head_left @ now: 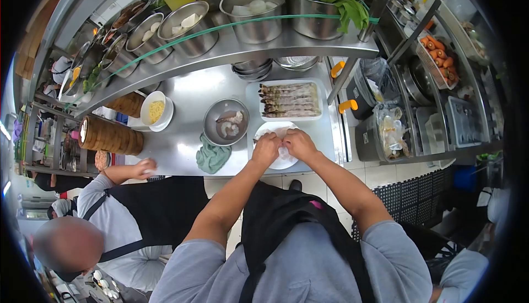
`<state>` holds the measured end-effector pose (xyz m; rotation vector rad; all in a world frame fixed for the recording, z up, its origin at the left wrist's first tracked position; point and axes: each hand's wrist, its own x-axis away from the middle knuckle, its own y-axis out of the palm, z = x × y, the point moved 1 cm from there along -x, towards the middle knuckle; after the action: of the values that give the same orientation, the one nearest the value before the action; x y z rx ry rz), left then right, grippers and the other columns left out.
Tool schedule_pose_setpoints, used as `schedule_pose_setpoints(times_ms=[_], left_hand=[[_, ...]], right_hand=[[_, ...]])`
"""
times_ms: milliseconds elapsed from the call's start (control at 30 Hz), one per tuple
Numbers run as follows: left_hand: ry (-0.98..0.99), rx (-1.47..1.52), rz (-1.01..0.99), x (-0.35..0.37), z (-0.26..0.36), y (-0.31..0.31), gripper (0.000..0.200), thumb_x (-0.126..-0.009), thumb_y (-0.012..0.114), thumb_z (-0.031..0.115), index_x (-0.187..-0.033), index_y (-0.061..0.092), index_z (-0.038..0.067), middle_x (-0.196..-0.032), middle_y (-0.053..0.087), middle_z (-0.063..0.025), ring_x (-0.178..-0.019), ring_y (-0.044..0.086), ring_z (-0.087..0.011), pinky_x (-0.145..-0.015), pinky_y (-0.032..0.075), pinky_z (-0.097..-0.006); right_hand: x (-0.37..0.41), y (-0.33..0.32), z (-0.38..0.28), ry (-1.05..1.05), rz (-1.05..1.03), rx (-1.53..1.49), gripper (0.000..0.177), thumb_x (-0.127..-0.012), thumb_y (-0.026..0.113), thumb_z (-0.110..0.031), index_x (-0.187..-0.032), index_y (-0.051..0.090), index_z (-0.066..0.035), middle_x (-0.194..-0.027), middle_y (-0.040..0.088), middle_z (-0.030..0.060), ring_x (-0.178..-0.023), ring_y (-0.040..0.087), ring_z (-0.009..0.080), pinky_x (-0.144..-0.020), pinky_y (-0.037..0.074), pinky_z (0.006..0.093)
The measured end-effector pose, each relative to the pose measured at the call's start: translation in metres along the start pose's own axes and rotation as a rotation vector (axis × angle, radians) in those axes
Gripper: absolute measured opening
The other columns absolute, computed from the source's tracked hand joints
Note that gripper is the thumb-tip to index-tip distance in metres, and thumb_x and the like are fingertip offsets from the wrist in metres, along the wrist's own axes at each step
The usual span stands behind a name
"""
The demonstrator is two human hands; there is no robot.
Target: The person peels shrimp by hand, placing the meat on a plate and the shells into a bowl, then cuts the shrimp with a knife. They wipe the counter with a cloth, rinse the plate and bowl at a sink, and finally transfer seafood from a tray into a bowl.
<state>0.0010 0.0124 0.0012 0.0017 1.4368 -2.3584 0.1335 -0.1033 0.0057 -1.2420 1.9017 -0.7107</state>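
Note:
My left hand (pixel 267 146) and my right hand (pixel 300 144) meet over a white plate (pixel 284 163) holding white powder. Their fingers are closed on what looks like a shrimp, mostly hidden; a dark tail tip pokes out left of my left hand. Behind the plate, a white tray (pixel 317 117) carries a row of long, pale-coated shrimp (pixel 289 100) with dark tails at the left. A steel bowl (pixel 207 124) left of the plate contains several peeled shrimp (pixel 230 128).
A crumpled green cloth (pixel 213 156) lies before the bowl. Further left are a white bowl (pixel 167 117) of yellow shreds and stacked bamboo steamers (pixel 110 136). A steel shelf (pixel 237 56) with pots overhangs the back. At left, a co-worker's hand (pixel 144 169) is near the counter edge.

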Motion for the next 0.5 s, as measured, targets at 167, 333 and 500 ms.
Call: schedule_pose_setpoints(times_ms=[167,333,500], left_hand=[[0.045,0.092,0.128,0.002,0.005,-0.018,0.008,-0.082,0.070,0.010,-0.086,0.068,0.004,-0.088,0.064,-0.0147,-0.089,0.063,-0.0357,-0.081,0.051,-0.0452],[-0.012,0.034,0.010,0.007,-0.012,-0.002,0.013,-0.082,0.072,0.012,-0.092,0.070,0.006,-0.092,0.064,-0.0146,-0.091,0.063,-0.0357,-0.083,0.051,-0.0451],[0.031,0.116,0.039,0.006,-0.010,-0.022,0.015,-0.081,0.072,0.012,-0.094,0.070,0.005,-0.091,0.064,-0.0143,-0.089,0.063,-0.0352,-0.081,0.052,-0.0452]], right_hand=[[-0.005,-0.001,-0.005,-0.019,0.147,-0.045,0.003,-0.077,0.069,-0.010,-0.077,0.071,-0.008,-0.082,0.064,0.0086,-0.083,0.063,0.0327,-0.079,0.051,0.0441],[-0.006,0.001,-0.006,-0.012,-0.037,0.009,0.009,-0.076,0.071,-0.011,-0.085,0.073,-0.009,-0.089,0.066,0.0091,-0.088,0.062,0.0323,-0.082,0.051,0.0441],[-0.011,-0.008,-0.012,0.025,-0.092,0.020,0.009,-0.078,0.071,-0.011,-0.086,0.074,-0.010,-0.088,0.066,0.0087,-0.090,0.062,0.0322,-0.082,0.050,0.0431]])
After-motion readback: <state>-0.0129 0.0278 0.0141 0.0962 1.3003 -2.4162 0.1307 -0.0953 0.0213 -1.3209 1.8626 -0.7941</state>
